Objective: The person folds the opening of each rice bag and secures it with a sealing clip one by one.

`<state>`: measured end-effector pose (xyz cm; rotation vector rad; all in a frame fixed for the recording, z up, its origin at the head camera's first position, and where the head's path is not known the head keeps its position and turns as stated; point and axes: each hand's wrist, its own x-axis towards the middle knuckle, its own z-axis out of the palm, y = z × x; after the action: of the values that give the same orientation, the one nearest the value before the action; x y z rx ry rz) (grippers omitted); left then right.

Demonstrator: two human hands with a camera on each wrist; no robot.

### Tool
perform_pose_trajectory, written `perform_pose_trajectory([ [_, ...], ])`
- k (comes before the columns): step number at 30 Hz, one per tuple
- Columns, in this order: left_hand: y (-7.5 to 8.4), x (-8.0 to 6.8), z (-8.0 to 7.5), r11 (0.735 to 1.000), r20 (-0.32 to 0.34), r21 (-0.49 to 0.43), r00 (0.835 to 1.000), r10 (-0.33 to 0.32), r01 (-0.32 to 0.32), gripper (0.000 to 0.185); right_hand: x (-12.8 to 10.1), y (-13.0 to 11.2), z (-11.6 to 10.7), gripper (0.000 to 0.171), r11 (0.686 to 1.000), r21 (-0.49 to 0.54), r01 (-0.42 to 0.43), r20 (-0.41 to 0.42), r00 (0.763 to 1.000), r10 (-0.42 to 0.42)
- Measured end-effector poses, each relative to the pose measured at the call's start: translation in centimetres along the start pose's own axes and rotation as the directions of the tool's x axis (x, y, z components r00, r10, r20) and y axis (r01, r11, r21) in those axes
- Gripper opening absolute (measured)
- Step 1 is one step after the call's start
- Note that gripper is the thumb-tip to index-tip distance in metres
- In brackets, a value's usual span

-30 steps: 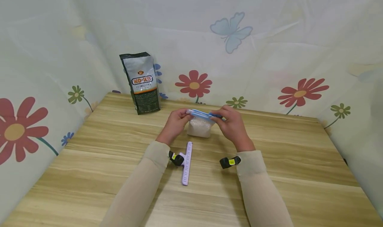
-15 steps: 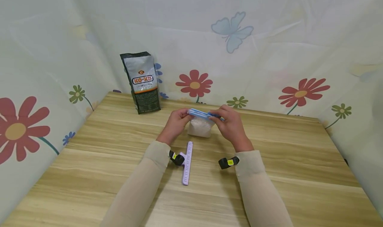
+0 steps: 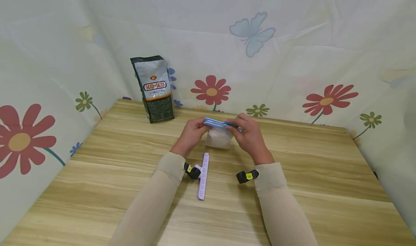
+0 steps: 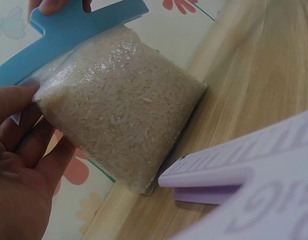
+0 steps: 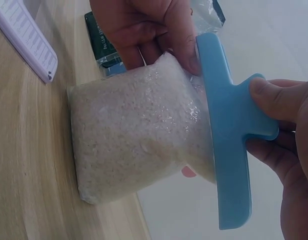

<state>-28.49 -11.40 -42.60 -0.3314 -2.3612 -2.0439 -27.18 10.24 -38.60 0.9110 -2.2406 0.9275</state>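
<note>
Rice bag (image 3: 219,137) upright on table (image 3: 292,174), clip (image 3: 217,123) across top; left hand (image 3: 191,132) pinches bag's top corner, right hand (image 3: 248,134) pinches clip handle.

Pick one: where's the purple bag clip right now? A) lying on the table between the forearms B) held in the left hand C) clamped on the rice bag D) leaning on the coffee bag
A: the purple clip lies flat on the table, near the left wrist; the clip on the rice bag is the blue clip, held by both hands.
</note>
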Motion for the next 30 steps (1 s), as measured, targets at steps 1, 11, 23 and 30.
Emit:
perform_pose_trajectory([
  [1,0.05,-0.03,0.01,1.0,-0.002,0.005,1.0,0.001,-0.001,0.023,0.0,-0.02,0.02,0.02,1.0,0.001,0.007,-0.003,1.0,-0.007],
  [11,0.27,-0.21,0.09,1.0,-0.014,0.031,1.0,0.0,0.0,0.022,0.08,-0.15,0.21,0.018,0.999,0.014,0.04,-0.026,0.999,-0.039],
  [23,0.41,-0.25,0.1,1.0,-0.017,0.021,1.0,0.001,-0.001,0.024,0.16,-0.34,0.5,0.02,0.999,0.017,0.048,-0.023,0.999,-0.048],
  [30,0.26,-0.2,0.14,1.0,-0.015,0.015,1.0,0.01,-0.01,0.023,0.13,-0.5,0.74,0.02,0.999,0.016,0.044,-0.013,0.999,-0.044],
])
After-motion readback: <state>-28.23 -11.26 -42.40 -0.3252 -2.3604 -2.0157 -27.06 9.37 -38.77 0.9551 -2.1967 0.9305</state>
